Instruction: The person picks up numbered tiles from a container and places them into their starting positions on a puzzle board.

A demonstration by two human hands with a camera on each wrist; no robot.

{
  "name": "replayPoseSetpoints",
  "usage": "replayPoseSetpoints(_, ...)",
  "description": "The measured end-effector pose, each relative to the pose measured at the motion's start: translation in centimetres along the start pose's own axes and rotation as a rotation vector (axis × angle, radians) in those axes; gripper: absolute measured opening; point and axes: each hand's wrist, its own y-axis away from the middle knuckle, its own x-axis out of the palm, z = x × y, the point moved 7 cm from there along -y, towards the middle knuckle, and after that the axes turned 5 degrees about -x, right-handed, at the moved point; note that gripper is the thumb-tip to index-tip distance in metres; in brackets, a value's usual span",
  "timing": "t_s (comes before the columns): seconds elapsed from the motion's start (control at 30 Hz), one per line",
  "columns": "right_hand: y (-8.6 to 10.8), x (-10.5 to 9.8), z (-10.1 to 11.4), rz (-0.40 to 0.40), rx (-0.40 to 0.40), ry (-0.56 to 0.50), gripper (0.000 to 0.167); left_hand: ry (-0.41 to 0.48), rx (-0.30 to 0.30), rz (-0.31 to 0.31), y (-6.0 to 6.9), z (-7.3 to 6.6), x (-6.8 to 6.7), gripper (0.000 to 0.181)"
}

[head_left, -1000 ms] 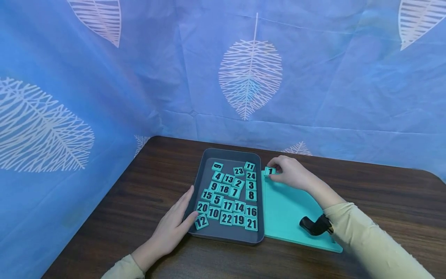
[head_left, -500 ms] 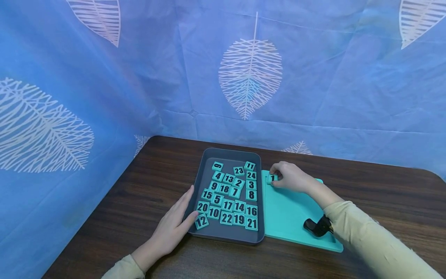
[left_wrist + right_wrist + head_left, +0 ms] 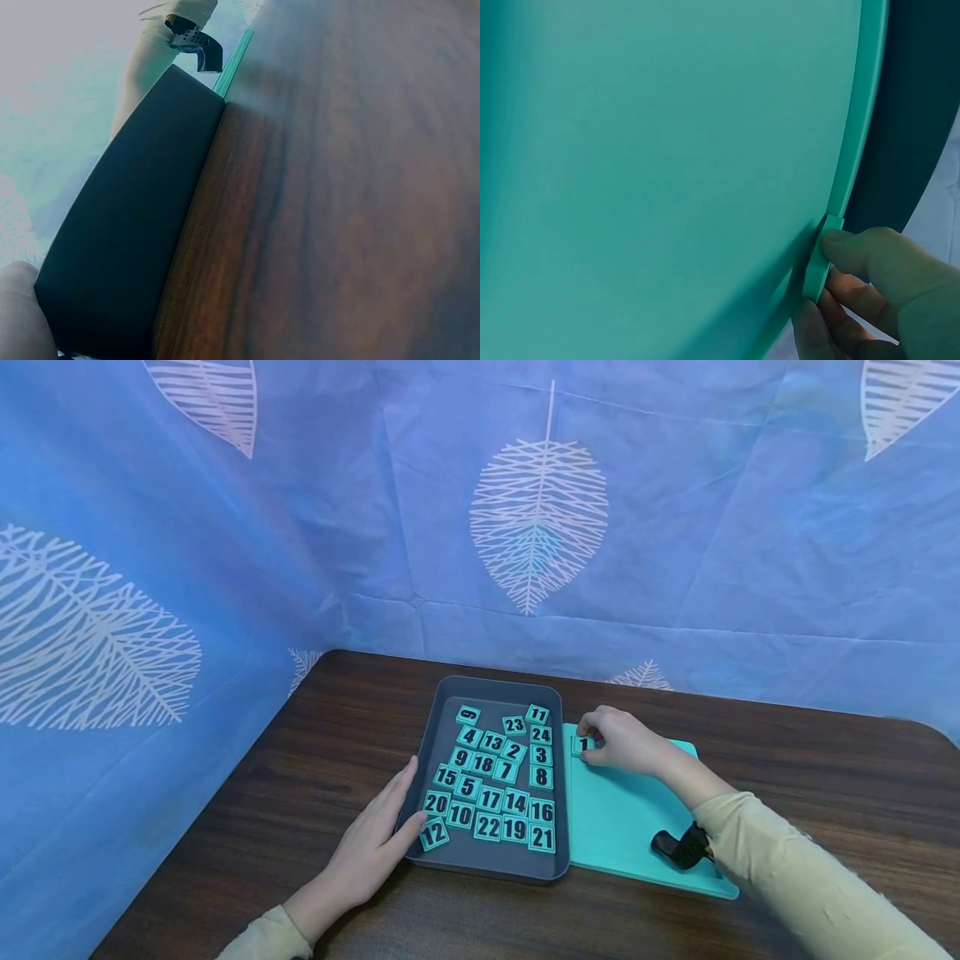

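Note:
My right hand (image 3: 628,743) pinches a turquoise number tile (image 3: 582,745) marked 1 at the far left corner of a turquoise rimmed board (image 3: 622,818). In the right wrist view, thumb and fingers hold that tile (image 3: 821,262) by its edges, at the board's rim (image 3: 866,97). Left of the board stands a dark grey tray (image 3: 498,862) with several loose number tiles, such as 22 (image 3: 487,827) and 8 (image 3: 541,777). My left hand (image 3: 363,847) rests against the tray's left side with straight fingers, its thumb over the rim near tile 12 (image 3: 433,834).
Both tray and board lie on a dark wooden table (image 3: 315,760). Behind and to the left hangs a blue cloth (image 3: 675,527) with white leaf prints. A black wrist camera (image 3: 681,847) sits at my right sleeve, over the board.
My right hand has brought tile 1 from over the board's far edge nearer to me, then slightly left into the corner. The left hand and tray stay in place.

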Motion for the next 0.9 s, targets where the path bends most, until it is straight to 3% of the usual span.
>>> replayPoseSetpoints(0.33,-0.19,0.23,-0.19,-0.020,0.013,0.035,0.024,0.010,0.009,-0.003,0.01,0.01,-0.06,0.063)
replayPoseSetpoints(0.63,0.13,0.56,-0.18,-0.029,0.004,0.029,0.025,0.013,-0.035,0.012,0.09,0.11,0.22,0.063)
replayPoseSetpoints(0.9,-0.02,0.29,-0.05,-0.033,0.003,0.017,0.026,0.011,-0.019,-0.011,0.05,0.04,-0.06,0.063)
